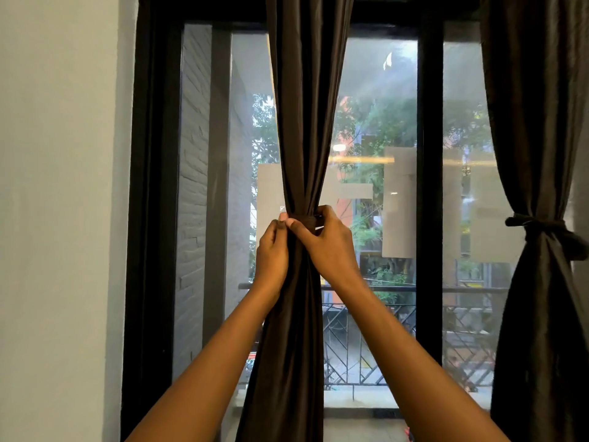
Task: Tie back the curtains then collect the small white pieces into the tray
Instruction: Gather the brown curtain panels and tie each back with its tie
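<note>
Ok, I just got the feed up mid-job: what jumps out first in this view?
Dead centre, both hands meet on the gathered dark curtain: the left hand and right hand pinch a dark tie band wrapped round it. At the right edge, a second curtain already hangs cinched by its own knotted tie. Behind them, the black-framed window shows trees and a balcony railing.
</note>
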